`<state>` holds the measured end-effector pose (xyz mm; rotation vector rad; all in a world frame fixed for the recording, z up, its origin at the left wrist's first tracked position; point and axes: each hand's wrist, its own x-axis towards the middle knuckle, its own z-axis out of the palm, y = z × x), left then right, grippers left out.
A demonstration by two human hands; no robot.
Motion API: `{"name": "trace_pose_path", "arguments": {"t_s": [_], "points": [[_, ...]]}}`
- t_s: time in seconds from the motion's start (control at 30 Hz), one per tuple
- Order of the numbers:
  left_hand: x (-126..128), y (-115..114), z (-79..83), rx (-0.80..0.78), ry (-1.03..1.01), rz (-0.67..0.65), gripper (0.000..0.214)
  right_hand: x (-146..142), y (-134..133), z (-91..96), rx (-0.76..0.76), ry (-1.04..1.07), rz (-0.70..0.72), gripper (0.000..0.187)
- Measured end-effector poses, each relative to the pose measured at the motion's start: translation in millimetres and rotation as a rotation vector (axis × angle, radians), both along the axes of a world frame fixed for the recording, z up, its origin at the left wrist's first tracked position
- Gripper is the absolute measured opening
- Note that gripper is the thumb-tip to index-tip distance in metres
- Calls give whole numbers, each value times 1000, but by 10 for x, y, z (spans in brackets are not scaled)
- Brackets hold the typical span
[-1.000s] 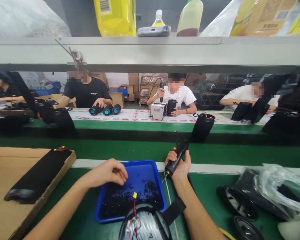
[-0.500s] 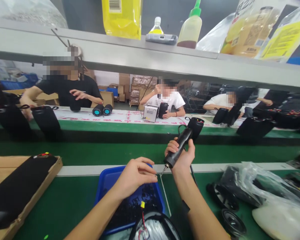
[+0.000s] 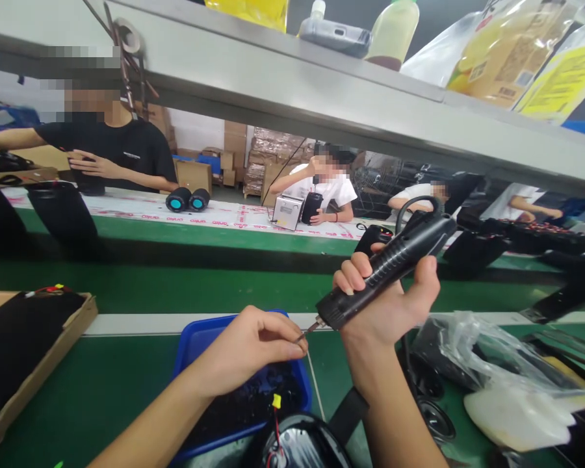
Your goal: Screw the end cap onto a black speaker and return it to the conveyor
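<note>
My right hand (image 3: 385, 302) is wrapped round a black electric screwdriver (image 3: 385, 270), its cable looping off the back end. The metal bit (image 3: 313, 325) points down to the left and reaches the fingertips of my left hand (image 3: 260, 341). Thumb and fingers of that hand are pinched at the bit's tip; whatever they hold is too small to make out. Under the left hand lies a blue tray (image 3: 182, 364) with many small dark pieces in it. In front of me, at the bottom edge, is a round black housing (image 3: 302, 442) with red wires and a yellow connector (image 3: 276, 401).
A cardboard box (image 3: 85, 312) with a black piece stands left. On the right lie black speaker drivers (image 3: 436, 419) and a clear plastic bag (image 3: 492, 364). A grey shelf (image 3: 273, 58) with bottles crosses above. Several people work at the bench opposite, with black cylinders (image 3: 61, 211) along it.
My right hand has turned the screwdriver flatter and brought its bit to my left fingertips. The left fingers have closed into a pinch. The view has tilted and shifted.
</note>
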<state>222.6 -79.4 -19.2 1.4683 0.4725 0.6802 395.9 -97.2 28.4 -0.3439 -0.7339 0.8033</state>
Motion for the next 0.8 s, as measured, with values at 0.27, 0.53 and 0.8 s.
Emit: {"name": "trace_pose_path", "arguments": {"t_s": [0.27, 0.53, 0.8], "points": [[-55, -45, 40, -56, -49, -184, 9, -25, -256, 198, 62, -62, 25, 46], [-69, -93, 70, -58, -54, -246, 14, -92, -497, 390, 79, -281, -72, 48], [-49, -200, 180, -27, 79, -87, 11, 7, -520, 294, 273, -349, 81, 49]]}}
